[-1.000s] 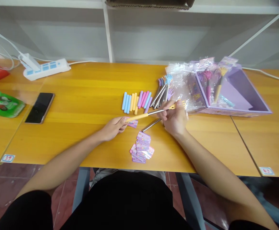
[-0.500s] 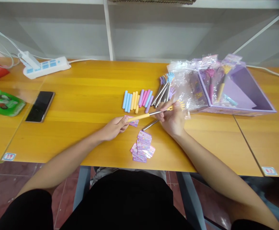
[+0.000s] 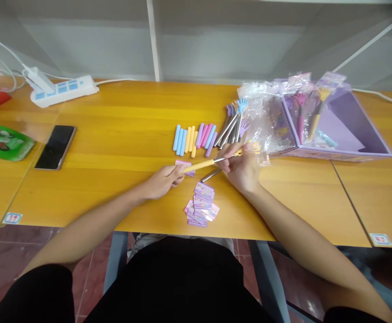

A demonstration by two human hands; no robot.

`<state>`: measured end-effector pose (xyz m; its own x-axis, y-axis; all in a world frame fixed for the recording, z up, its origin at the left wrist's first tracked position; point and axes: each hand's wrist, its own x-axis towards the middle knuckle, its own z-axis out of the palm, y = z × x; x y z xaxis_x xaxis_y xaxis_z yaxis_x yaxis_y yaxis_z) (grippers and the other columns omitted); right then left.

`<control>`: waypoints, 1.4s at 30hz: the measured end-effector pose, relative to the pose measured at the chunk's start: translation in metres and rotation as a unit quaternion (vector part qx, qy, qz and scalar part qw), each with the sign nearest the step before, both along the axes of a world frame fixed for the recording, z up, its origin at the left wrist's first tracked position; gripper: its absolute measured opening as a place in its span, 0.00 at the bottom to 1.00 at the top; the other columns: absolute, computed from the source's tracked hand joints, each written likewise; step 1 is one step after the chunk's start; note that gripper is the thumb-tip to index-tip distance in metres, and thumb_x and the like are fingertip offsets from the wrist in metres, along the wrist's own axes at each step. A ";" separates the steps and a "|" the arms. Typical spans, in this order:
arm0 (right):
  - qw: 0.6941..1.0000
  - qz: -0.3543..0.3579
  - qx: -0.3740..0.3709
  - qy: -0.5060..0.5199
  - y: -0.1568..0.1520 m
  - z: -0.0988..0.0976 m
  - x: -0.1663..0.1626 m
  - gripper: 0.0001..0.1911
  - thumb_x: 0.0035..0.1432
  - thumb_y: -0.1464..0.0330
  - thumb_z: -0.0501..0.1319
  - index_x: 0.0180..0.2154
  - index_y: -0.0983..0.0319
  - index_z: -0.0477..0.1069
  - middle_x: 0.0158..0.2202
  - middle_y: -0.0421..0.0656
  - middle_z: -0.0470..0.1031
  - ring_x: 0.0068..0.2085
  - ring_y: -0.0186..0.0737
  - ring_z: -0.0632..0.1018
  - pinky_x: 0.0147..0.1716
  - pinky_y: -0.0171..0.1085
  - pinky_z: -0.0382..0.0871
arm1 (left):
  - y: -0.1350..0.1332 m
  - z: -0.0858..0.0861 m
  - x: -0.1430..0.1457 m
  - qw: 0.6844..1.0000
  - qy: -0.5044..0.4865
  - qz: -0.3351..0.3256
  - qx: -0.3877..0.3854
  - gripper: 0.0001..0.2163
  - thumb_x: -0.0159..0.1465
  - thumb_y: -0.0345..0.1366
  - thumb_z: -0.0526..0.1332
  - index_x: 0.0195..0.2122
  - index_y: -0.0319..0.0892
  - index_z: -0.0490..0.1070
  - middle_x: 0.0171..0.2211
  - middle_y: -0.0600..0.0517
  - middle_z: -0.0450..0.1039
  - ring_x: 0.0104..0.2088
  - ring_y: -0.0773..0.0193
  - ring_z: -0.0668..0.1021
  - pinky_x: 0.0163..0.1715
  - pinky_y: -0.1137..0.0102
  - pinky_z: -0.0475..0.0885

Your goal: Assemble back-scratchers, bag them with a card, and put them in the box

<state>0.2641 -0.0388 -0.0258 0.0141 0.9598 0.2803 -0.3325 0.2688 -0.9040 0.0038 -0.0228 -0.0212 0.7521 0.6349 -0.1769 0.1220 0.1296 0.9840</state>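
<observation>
A small back scratcher (image 3: pixel 209 163) with a yellow grip sleeve, a metal rod and a yellow hand-shaped head is held level above the table. My left hand (image 3: pixel 164 180) pinches the yellow grip end. My right hand (image 3: pixel 242 168) grips the rod near the head. A second bare metal rod (image 3: pixel 211 175) sticks out under my right hand. Beyond lie a row of blue, yellow, pink and purple grip sleeves (image 3: pixel 193 137) and a bundle of metal scratchers (image 3: pixel 232 124). A pile of small purple cards (image 3: pixel 200 205) lies near the front edge.
An open purple box (image 3: pixel 354 134) with bagged scratchers and clear plastic bags (image 3: pixel 266 121) stands at the right. A black phone (image 3: pixel 55 146), a white power strip (image 3: pixel 63 89) and a green packet (image 3: pixel 0 143) are at the left of the yellow table (image 3: pixel 115 134).
Both hands keep hold of the yellow scratcher, and my right hand has slid a little along the rod. The camera has tilted slightly.
</observation>
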 end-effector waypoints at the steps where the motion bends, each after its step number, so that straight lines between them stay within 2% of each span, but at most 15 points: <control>1: 1.000 0.001 0.002 -0.001 0.000 0.000 -0.001 0.28 0.75 0.42 0.56 0.32 0.55 0.73 0.23 0.36 0.62 0.21 0.33 0.61 0.23 0.37 0.56 | 0.000 0.000 0.000 1.000 -0.002 0.002 0.001 0.20 0.81 0.51 0.46 0.46 0.41 0.67 0.28 0.60 0.49 0.25 0.67 0.51 0.24 0.68 0.49; 7: 1.000 0.002 0.016 -0.007 -0.002 -0.001 -0.004 0.28 0.77 0.44 0.54 0.33 0.55 0.73 0.22 0.36 0.62 0.21 0.34 0.62 0.23 0.37 0.55 | 0.000 -0.001 0.000 1.000 0.011 0.001 0.007 0.21 0.81 0.52 0.46 0.41 0.42 0.65 0.28 0.59 0.50 0.25 0.68 0.52 0.24 0.68 0.50; 12: 0.999 -0.019 0.007 -0.030 -0.005 -0.003 -0.005 0.28 0.75 0.42 0.54 0.33 0.55 0.72 0.23 0.36 0.62 0.21 0.34 0.62 0.23 0.38 0.55 | 0.000 0.002 0.000 1.000 0.017 0.001 0.014 0.22 0.82 0.51 0.45 0.46 0.39 0.69 0.27 0.59 0.50 0.25 0.67 0.52 0.24 0.68 0.50; 18: 0.998 -0.039 0.012 -0.045 -0.011 -0.004 -0.008 0.28 0.76 0.43 0.53 0.33 0.55 0.72 0.23 0.37 0.62 0.22 0.35 0.63 0.24 0.38 0.57 | 0.001 -0.002 0.001 1.000 0.022 -0.001 0.005 0.23 0.80 0.54 0.46 0.46 0.40 0.69 0.27 0.60 0.50 0.24 0.68 0.53 0.24 0.68 0.50; 23: 0.995 -0.047 0.010 -0.083 -0.010 0.005 -0.003 0.31 0.73 0.38 0.53 0.33 0.55 0.72 0.23 0.37 0.62 0.22 0.37 0.63 0.25 0.39 0.58 | 0.007 0.001 -0.001 1.000 0.017 0.000 0.013 0.27 0.79 0.58 0.47 0.53 0.37 0.72 0.26 0.61 0.49 0.23 0.68 0.54 0.23 0.69 0.52; 25: 0.993 -0.048 -0.009 -0.109 -0.007 0.012 0.000 0.32 0.73 0.36 0.52 0.35 0.55 0.73 0.22 0.36 0.63 0.22 0.36 0.63 0.24 0.39 0.58 | 0.010 0.010 -0.003 0.997 0.043 -0.003 0.062 0.27 0.79 0.58 0.48 0.52 0.37 0.74 0.25 0.60 0.53 0.23 0.67 0.59 0.25 0.70 0.57; 27: 0.989 -0.039 -0.019 -0.141 -0.008 0.021 0.001 0.32 0.73 0.36 0.52 0.40 0.55 0.75 0.23 0.37 0.65 0.22 0.36 0.65 0.25 0.39 0.61 | 0.012 0.023 -0.002 0.983 0.089 -0.001 0.163 0.23 0.78 0.56 0.53 0.48 0.40 0.75 0.27 0.57 0.64 0.26 0.66 0.68 0.29 0.69 0.63; 30: 0.977 0.033 -0.013 -0.209 -0.021 0.033 0.004 0.31 0.74 0.38 0.52 0.44 0.57 0.76 0.29 0.40 0.75 0.26 0.38 0.73 0.31 0.40 0.71 | 0.009 0.040 0.000 0.937 0.157 -0.009 0.310 0.16 0.79 0.49 0.56 0.47 0.42 0.75 0.38 0.49 0.78 0.38 0.60 0.78 0.40 0.66 0.70; 32: 0.948 0.095 -0.013 -0.304 -0.038 0.038 0.010 0.30 0.75 0.41 0.53 0.45 0.59 0.76 0.34 0.43 0.80 0.29 0.39 0.78 0.33 0.41 0.74 | 0.002 0.049 -0.001 0.917 0.185 -0.021 0.353 0.16 0.81 0.45 0.51 0.52 0.43 0.75 0.46 0.45 0.81 0.44 0.56 0.81 0.45 0.63 0.72; 34: 0.895 0.091 -0.006 -0.437 -0.059 0.039 0.019 0.25 0.77 0.47 0.55 0.43 0.59 0.78 0.35 0.45 0.81 0.31 0.39 0.78 0.33 0.40 0.73 | -0.007 0.057 -0.007 0.908 0.203 -0.028 0.366 0.18 0.82 0.45 0.48 0.58 0.44 0.73 0.53 0.43 0.82 0.49 0.53 0.82 0.49 0.60 0.74; 36: 0.829 -0.012 0.018 -0.558 -0.081 0.037 0.030 0.19 0.78 0.53 0.57 0.44 0.59 0.78 0.36 0.45 0.81 0.30 0.40 0.78 0.32 0.40 0.72 | -0.016 0.065 -0.017 0.904 0.219 -0.036 0.365 0.19 0.82 0.45 0.46 0.62 0.45 0.71 0.57 0.42 0.81 0.52 0.52 0.82 0.51 0.59 0.74; 38: 0.764 -0.159 0.063 -0.622 -0.098 0.033 0.036 0.16 0.77 0.56 0.59 0.54 0.60 0.77 0.43 0.50 0.81 0.34 0.44 0.80 0.33 0.42 0.73 | -0.025 0.072 -0.028 0.901 0.245 -0.047 0.354 0.20 0.82 0.47 0.46 0.58 0.44 0.73 0.51 0.44 0.82 0.46 0.54 0.82 0.46 0.61 0.73; 39: 0.733 -0.218 0.091 -0.638 -0.106 0.031 0.036 0.19 0.76 0.57 0.61 0.60 0.61 0.74 0.48 0.53 0.80 0.39 0.47 0.82 0.35 0.44 0.75 | -0.029 0.075 -0.032 0.900 0.258 -0.053 0.346 0.20 0.82 0.48 0.46 0.53 0.44 0.74 0.45 0.46 0.81 0.41 0.56 0.81 0.43 0.63 0.72; 40: 0.705 -0.259 0.121 -0.649 -0.112 0.029 0.034 0.24 0.74 0.59 0.63 0.66 0.61 0.71 0.53 0.57 0.78 0.44 0.52 0.83 0.39 0.46 0.77 | -0.032 0.077 -0.036 0.900 0.269 -0.058 0.338 0.20 0.82 0.49 0.46 0.48 0.44 0.74 0.40 0.48 0.80 0.37 0.57 0.79 0.39 0.64 0.70; 42: 0.666 -0.275 0.182 -0.669 -0.121 0.028 0.027 0.29 0.73 0.63 0.65 0.71 0.60 0.66 0.58 0.59 0.76 0.53 0.58 0.81 0.48 0.52 0.78 | -0.039 0.078 -0.039 0.901 0.276 -0.066 0.327 0.21 0.82 0.50 0.46 0.43 0.44 0.73 0.35 0.51 0.77 0.33 0.60 0.77 0.36 0.66 0.67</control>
<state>0.2907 -0.1600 0.0020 -0.1600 0.7777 0.6080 0.9445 0.2996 -0.1347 -0.0354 -0.0620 0.0568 0.7407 0.6504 -0.1684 0.5886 -0.5075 0.6293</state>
